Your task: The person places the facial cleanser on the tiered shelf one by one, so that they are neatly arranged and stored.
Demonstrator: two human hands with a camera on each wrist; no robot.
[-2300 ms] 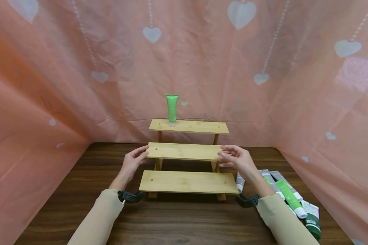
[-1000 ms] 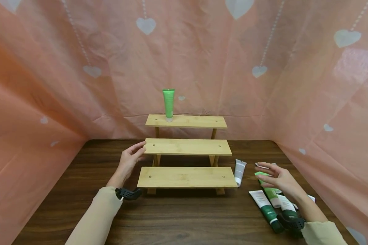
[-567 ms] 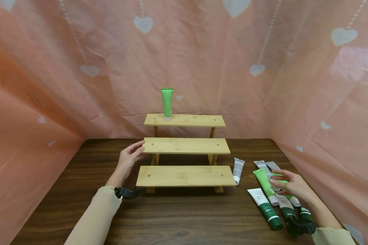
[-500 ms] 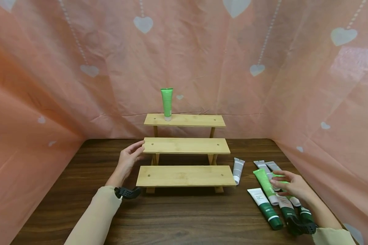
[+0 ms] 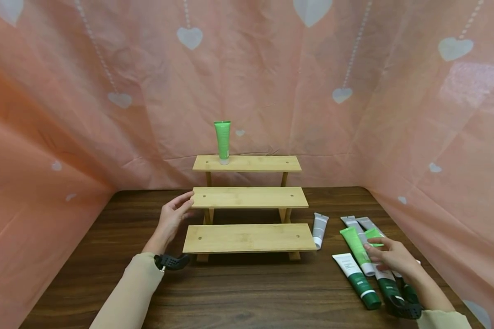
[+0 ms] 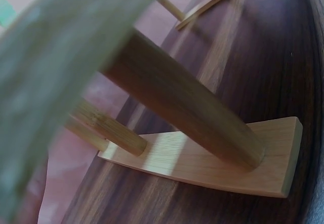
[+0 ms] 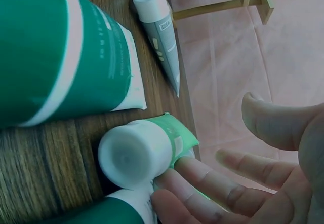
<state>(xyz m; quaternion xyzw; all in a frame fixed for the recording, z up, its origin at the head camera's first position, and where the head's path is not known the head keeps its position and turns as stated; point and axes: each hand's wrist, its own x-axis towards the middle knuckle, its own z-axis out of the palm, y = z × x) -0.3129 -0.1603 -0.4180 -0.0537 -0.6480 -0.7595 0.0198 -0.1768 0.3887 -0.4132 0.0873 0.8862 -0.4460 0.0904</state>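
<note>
A three-tier wooden display stand point(image 5: 249, 237) is in the middle of the table. My left hand point(image 5: 170, 221) holds the left end of its middle shelf point(image 5: 251, 197); the shelf blurs across the left wrist view. One light green tube point(image 5: 223, 141) stands cap down on the top shelf. At right, my right hand point(image 5: 397, 258) is over a pile of squeeze tubes, fingers spread and thumb apart. Its fingertips lie beside a light green tube point(image 7: 174, 138) with a white cap; whether they touch it, I cannot tell. A second light green tube point(image 5: 357, 249) lies just left of the hand.
A grey tube point(image 5: 320, 230) lies beside the bottom shelf's right end. A white and dark green tube point(image 5: 357, 281) lies at the pile's left front. Grey tubes point(image 5: 354, 224) are at its back. A pink heart-patterned curtain point(image 5: 263, 91) surrounds the dark wooden table point(image 5: 230, 297).
My right hand has left the middle shelf's right end and moved right to the tubes, then dipped slightly lower among them. The left hand has stayed at the shelf.
</note>
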